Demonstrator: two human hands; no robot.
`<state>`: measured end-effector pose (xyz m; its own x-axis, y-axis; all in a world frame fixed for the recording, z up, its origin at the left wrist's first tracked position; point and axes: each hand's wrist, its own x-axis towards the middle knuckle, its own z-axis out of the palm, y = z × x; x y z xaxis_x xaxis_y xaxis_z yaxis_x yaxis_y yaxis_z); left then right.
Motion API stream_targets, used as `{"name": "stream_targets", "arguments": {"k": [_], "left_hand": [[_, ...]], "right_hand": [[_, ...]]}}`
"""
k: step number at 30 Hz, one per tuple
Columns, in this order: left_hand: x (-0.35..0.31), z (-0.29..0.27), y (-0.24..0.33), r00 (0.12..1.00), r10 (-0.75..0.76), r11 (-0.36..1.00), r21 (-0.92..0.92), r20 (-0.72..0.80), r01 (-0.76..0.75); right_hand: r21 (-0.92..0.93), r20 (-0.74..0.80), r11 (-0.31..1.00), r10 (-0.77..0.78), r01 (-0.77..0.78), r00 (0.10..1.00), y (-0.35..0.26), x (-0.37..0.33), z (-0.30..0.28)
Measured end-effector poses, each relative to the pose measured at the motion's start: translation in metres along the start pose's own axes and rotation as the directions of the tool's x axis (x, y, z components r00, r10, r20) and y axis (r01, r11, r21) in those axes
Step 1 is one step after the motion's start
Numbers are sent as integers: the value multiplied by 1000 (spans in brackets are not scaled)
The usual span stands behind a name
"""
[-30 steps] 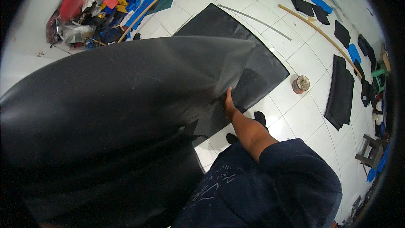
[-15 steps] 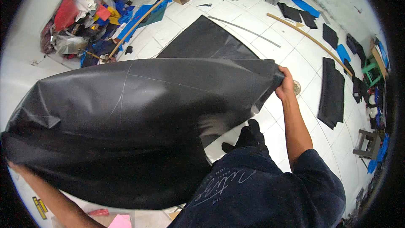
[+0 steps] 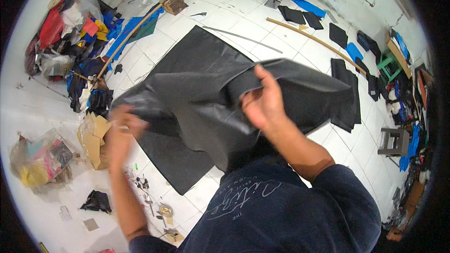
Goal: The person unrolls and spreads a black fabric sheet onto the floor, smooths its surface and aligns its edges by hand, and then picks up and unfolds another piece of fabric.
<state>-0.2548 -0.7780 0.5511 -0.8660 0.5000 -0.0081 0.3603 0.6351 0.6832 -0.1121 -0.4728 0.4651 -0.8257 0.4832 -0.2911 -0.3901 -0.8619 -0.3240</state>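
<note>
A large black sheet [image 3: 206, 107], slightly glossy like vinyl or coated cloth, is bunched and lifted in front of me. My right hand [image 3: 266, 98] grips a fold of it near the middle, its fingers partly hidden by the material. At the sheet's left end is my left hand [image 3: 125, 129], smeared by motion, so its fingers cannot be made out. Beneath, a flat black sheet [image 3: 192, 49] lies on the tiled floor; one corner points away from me and another toward my lower left.
Scraps and bags form a pile [image 3: 61, 33] at far left, beside a long wooden stick [image 3: 129, 37]. An open cardboard box [image 3: 93, 136] stands near my left hand. Right are another stick [image 3: 318, 40], folded black pieces [image 3: 344, 112], a green stool [image 3: 389, 68] and a grey stool [image 3: 393, 141].
The sheet went from stretched wide between my hands to bunched up. Both hands came inward, and the sheet's right part now hangs out beyond my right hand. The view shifted too.
</note>
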Motion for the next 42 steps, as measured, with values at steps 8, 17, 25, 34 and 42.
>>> {"name": "stream_targets", "arguments": {"k": [8, 17, 25, 34, 42], "left_hand": [[-83, 209, 13, 953, 298, 954, 58, -61, -294], [-107, 132, -55, 931, -164, 939, -340, -326, 46], [-121, 64, -23, 958, -169, 976, -178, -230, 129], [-143, 23, -31, 970, -98, 995, 3, -223, 101], [-221, -2, -64, 952, -194, 944, 217, -237, 247]], "right_hand": [[-136, -22, 858, 497, -495, 867, 106, -60, 16], [-837, 533, 388, 739, 387, 412, -33, -21, 3], [-610, -488, -770, 550, 186, 678, -77, 46, -294], [-673, -709, -717, 558, -179, 431, -152, -20, -444], [-898, -328, -439, 610, -37, 722, -15, 15, -371]]}}
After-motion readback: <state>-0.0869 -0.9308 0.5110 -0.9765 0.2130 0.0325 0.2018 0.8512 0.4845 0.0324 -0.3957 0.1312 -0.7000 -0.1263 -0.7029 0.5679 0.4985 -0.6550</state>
